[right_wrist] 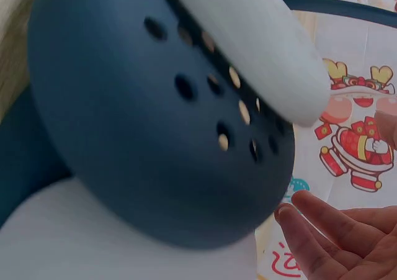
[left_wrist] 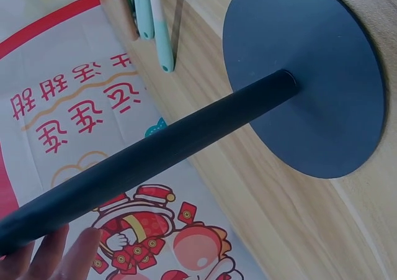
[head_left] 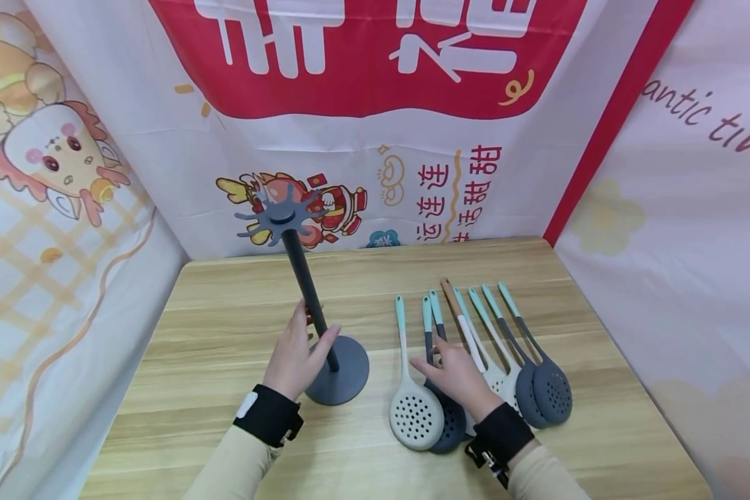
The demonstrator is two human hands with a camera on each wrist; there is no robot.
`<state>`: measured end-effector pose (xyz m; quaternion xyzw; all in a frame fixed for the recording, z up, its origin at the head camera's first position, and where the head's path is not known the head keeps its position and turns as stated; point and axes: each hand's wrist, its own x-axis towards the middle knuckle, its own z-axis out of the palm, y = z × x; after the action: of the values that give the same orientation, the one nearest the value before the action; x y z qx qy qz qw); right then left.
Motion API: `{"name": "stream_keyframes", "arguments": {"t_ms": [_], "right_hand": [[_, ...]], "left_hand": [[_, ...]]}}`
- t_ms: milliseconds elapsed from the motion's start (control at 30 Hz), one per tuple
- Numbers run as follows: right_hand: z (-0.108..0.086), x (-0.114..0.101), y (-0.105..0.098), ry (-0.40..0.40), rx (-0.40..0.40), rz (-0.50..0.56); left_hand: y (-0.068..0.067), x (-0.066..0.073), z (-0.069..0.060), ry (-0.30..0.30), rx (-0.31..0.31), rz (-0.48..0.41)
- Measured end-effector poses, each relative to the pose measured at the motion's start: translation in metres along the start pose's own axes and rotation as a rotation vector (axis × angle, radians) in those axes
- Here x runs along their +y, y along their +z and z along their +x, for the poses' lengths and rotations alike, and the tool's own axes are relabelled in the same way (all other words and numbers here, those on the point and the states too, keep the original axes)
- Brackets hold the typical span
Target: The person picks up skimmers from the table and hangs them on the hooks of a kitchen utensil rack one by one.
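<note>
In the head view, a dark grey utensil stand (head_left: 300, 271) rises on the left part of the table, with a round base and a ring of hooks on top. My left hand (head_left: 296, 354) holds its pole low down, thumb in front and fingers behind. The left wrist view shows the pole (left_wrist: 149, 156) with fingertips at its lower edge. My right hand (head_left: 456, 375) hovers over a row of kitchen utensils, above a dark skimmer (head_left: 451, 423). Left of that hand lies a light grey skimmer (head_left: 416, 417). Extended right fingers (right_wrist: 322, 236) hold nothing in the right wrist view.
To the right lie more utensils with teal handles, among them dark skimmers (head_left: 553, 392) and one with a brown handle end (head_left: 448, 292). Printed cloth (head_left: 375, 132) hangs behind the wooden table (head_left: 225, 361) and at both sides.
</note>
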<state>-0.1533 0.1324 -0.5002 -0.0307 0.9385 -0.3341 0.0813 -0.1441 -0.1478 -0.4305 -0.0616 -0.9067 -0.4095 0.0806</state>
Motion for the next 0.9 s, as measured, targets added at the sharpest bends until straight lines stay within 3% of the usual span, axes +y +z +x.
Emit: {"name": "stream_keyframes", "arguments": {"t_ms": [300,633,900], "right_hand": [[0.004,-0.009,0.014,-0.052,0.013,0.028],[0.006,-0.012,0.021,0.010,-0.059,0.118],[0.007,-0.014,0.025,0.056,-0.068,0.151]], "left_hand": [[-0.003,0.002,0.002,-0.011,0.012,-0.056],[-0.002,0.010,0.005,0.001,0.045,-0.116],[0.001,0.012,0.006,-0.009,0.059,-0.135]]}}
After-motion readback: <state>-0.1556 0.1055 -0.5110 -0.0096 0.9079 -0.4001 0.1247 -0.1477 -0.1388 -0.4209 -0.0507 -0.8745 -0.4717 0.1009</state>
